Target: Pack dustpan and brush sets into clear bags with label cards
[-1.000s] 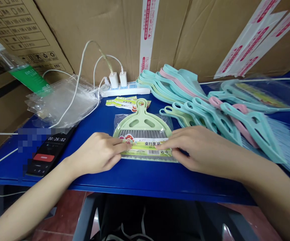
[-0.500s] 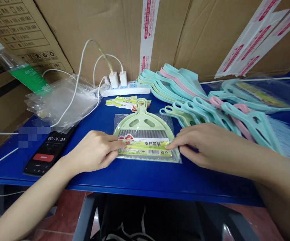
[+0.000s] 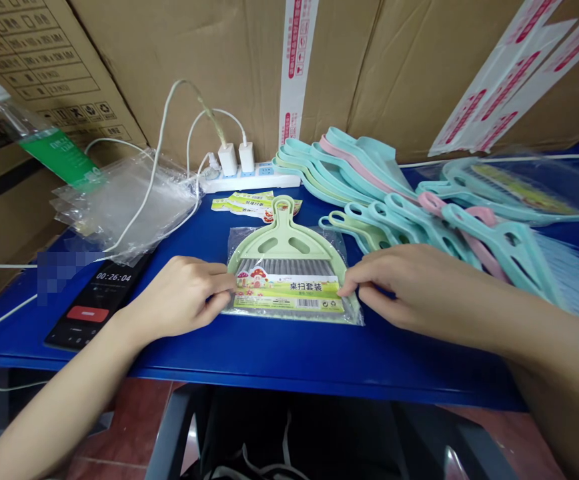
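Note:
A light green dustpan (image 3: 283, 230) lies flat in a clear plastic bag (image 3: 354, 313), its handle sticking out of the bag at the far side. Inside it sits a brush with grey bristles (image 3: 264, 265), partly covered by a yellow-green printed card (image 3: 299, 287) with mushroom pictures. My left hand (image 3: 187, 297) is closed at the bag's left edge, fingers curled against it. At the right edge, my right hand (image 3: 389, 287) pinches the bag near the card's end. The exact grip of both sets of fingertips is partly hidden.
Stacked dustpans (image 3: 339, 167) and several brushes (image 3: 409, 223) lie to the right, beside a bagged set (image 3: 519, 187). Behind are printed cards (image 3: 242, 202) and a power strip (image 3: 249, 179). Plastic bags (image 3: 124, 193), a bottle (image 3: 54, 150) and a phone (image 3: 94, 303) occupy the left.
My left hand's index finger has drawn back left from the card to the bag's edge. My right fingertip has shifted slightly right, off the card's end. The bagged dustpan has barely moved.

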Demonstrator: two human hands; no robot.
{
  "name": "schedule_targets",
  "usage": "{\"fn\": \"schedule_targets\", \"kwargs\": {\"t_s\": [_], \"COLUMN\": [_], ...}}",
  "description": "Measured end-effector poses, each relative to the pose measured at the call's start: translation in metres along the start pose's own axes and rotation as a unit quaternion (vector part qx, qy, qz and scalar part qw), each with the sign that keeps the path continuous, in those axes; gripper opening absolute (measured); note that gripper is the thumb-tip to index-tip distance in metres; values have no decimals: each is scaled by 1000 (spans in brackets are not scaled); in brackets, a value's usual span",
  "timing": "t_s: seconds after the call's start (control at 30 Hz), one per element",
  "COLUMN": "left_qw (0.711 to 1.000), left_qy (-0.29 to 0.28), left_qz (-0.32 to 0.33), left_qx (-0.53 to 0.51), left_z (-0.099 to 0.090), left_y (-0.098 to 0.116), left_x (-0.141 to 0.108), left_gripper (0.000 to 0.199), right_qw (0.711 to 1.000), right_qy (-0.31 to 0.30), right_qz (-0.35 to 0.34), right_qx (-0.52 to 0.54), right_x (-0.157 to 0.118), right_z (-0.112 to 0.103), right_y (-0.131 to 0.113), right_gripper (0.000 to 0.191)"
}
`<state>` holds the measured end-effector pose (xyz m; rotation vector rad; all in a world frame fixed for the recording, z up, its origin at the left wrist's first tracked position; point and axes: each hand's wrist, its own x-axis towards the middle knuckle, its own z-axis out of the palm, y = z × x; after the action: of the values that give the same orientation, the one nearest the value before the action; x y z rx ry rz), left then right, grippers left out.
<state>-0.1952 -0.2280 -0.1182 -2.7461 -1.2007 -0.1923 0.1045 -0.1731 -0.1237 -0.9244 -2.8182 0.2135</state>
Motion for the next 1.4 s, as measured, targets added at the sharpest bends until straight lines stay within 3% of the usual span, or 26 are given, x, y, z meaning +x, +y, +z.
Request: {"fn": "schedule_targets", "kwargs": {"t_s": [0.23,0.53,0.97,1.4], "left_qw": [1000,999,996,985], "left_qy": [-7,11,-8,63], "left_qz": [-4,15,9,41], "left_qx": [9,34,90,153], "left_z": [0,2,4,1], "left_y": [0,1,3,3], "left_x": [0,2,0,-1], "left_gripper": [39,32,24,34], "right_qw": [998,999,997,991], "right_qy": [-45,-36,0,21], "right_qz": [40,27,15,-6], "right_qx": [-12,-28,-75,-133], "right_x": [4,7,8,8], "right_z": [-6,-2,0,1], "right_y": [-6,-7,-7,-6], "right_gripper": [30,22,24,23]}}
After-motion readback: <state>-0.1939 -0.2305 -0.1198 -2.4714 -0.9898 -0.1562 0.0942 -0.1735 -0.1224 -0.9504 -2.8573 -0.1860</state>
